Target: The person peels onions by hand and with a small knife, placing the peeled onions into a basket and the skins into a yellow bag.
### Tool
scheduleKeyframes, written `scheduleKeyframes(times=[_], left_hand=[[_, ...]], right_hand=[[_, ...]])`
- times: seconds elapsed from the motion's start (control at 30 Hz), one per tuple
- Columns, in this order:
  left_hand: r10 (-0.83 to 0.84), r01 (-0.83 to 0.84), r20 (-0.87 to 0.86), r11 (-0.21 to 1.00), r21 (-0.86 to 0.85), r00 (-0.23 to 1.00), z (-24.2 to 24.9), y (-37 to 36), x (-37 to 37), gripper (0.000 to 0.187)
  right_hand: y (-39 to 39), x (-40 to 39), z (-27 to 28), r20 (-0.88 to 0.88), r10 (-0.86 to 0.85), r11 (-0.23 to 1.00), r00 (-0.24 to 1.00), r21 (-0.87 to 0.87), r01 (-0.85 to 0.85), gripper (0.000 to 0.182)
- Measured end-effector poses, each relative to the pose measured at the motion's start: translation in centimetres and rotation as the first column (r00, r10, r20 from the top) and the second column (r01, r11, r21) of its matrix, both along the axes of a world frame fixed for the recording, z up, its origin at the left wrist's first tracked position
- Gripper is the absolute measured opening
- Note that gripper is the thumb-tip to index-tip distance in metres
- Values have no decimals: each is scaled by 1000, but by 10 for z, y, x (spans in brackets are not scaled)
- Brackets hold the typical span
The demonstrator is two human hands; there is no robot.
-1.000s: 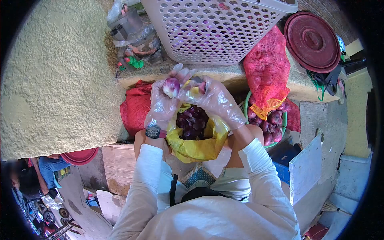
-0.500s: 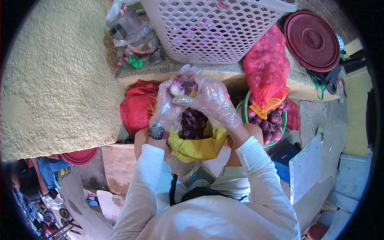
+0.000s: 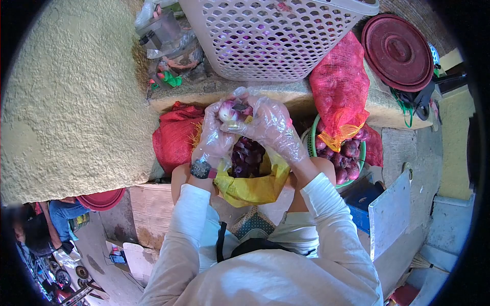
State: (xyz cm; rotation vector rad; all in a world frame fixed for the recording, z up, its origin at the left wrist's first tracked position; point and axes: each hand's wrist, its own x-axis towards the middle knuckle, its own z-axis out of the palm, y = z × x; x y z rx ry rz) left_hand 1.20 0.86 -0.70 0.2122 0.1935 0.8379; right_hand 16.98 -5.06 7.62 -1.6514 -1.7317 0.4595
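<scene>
Both my hands wear clear plastic gloves and meet above a yellow sack (image 3: pixel 250 189). My left hand (image 3: pixel 213 133) is closed around a partly peeled red onion (image 3: pixel 228 112), its pale white and purple side showing. Curled over the onion from the other side, my right hand (image 3: pixel 273 122) has its thumb near the onion's lower edge. Between the fingers is a small knife (image 3: pixel 239 108), as far as its dark blade-like piece and a bit of yellow show; most of it is hidden. Dark purple onion skins (image 3: pixel 247 157) lie inside the open sack between my knees.
A white perforated basket (image 3: pixel 270 46) with purple contents stands on the ledge ahead. Right of it are a red mesh sack (image 3: pixel 339 81), a green-rimmed basket (image 3: pixel 364 153) of red onions and a dark red lid (image 3: pixel 397 51). A red sack (image 3: pixel 176 135) lies left; a rough wall (image 3: pixel 76 102) rises beyond.
The onion and both hands have shifted very slightly, with the onion turned a little in the fingers. Everything around them stays in place.
</scene>
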Motion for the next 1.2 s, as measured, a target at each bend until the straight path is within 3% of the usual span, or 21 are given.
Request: scheduleKeyframes(times=[0.17, 0.23, 0.27, 0.33, 0.37, 0.43, 0.47, 0.5, 0.53, 0.57, 0.6, 0.63, 0.67, 0.73, 0.77, 0.83, 0.87, 0.93, 1.03, 1.13, 1.2], left_hand=[[68, -74, -110, 996, -57, 992, -8, -4, 5, 42], [396, -254, -488, 908, 333, 777, -39, -3, 8, 40], [397, -255, -489, 908, 332, 777, -44, -5, 6, 40], [639, -118, -519, 687, 717, 568, -32, -14, 2, 39], [639, -119, -519, 688, 716, 568, -28, -17, 1, 39], [817, 182, -435, 395, 900, 379, -20, -19, 1, 40], [817, 181, -435, 396, 900, 379, -17, -18, 2, 40], [529, -154, -522, 786, 599, 670, -12, -16, 3, 40], [251, -251, -325, 967, 40, 912, -9, -13, 5, 40], [251, -252, -325, 967, 41, 912, -15, -5, 1, 40], [70, -72, -70, 997, -29, 995, -16, 4, -6, 39], [-110, 122, 197, 991, -48, 974, -18, 8, -9, 38], [-111, 122, 196, 991, -48, 974, -21, 8, -10, 38], [32, -48, -193, 996, -80, 981, 21, -2, 0, 32], [33, -49, -194, 996, -79, 980, 14, -3, 3, 32], [407, -268, -471, 903, 334, 783, 0, -2, 8, 35], [408, -269, -471, 903, 334, 782, -4, 3, 3, 35], [106, -117, -124, 989, -87, 987, -1, 15, -10, 44], [10, -4, 51, 994, -110, 999, -11, 20, -16, 47], [175, -203, -164, 964, -173, 971, -10, 16, -7, 53], [138, -168, -185, 973, -155, 973, -6, 13, -8, 56]], right_hand=[[-1, 1, 1, -19, 16, 1000, 1000, -6, -16, 71], [-2, 1, 2, -25, 19, 1000, 1000, -23, -20, 71], [-2, 1, 2, -8, 28, 1000, 1000, -9, -28, 68], [-2, 0, 1, 8, 39, 999, 999, 6, -39, 66], [-2, -1, -1, 40, 36, 999, 999, 3, -37, 63], [-1, -1, -5, 75, 34, 999, 997, -1, -34, 62], [-1, 0, -9, 62, 55, 998, 997, -30, -53, 56], [0, 1, -12, 48, 76, 996, 996, -59, -73, 52], [0, 1, -14, 47, 77, 996, 996, -58, -74, 52], [0, 1, -16, 57, 99, 995, 993, 17, -100, 49], [-1, 0, -14, 69, 120, 988, 990, 91, -126, 46], [-3, 1, -11, 69, 120, 988, 990, 91, -126, 46], [-5, 2, -6, 56, 174, 980, 983, 86, -179, 44], [-6, 7, -5, 44, 228, 970, 973, 83, -231, 42], [-4, 12, -10, 88, 279, 960, 956, 8, -281, 43], [-4, 16, -6, 126, 334, 942, 934, -68, -328, 44], [-6, 20, -2, 134, 363, 927, 922, -153, -343, 49], [-8, 23, 0, 138, 392, 905, 910, -239, -353, 54], [-9, 25, -8, 168, 414, 900, 895, -220, -375, 59], [-8, 24, -11, 193, 409, 896, 892, -271, -352, 63], [-9, 25, -11, 277, 419, 901, 865, -247, -357, 65]])
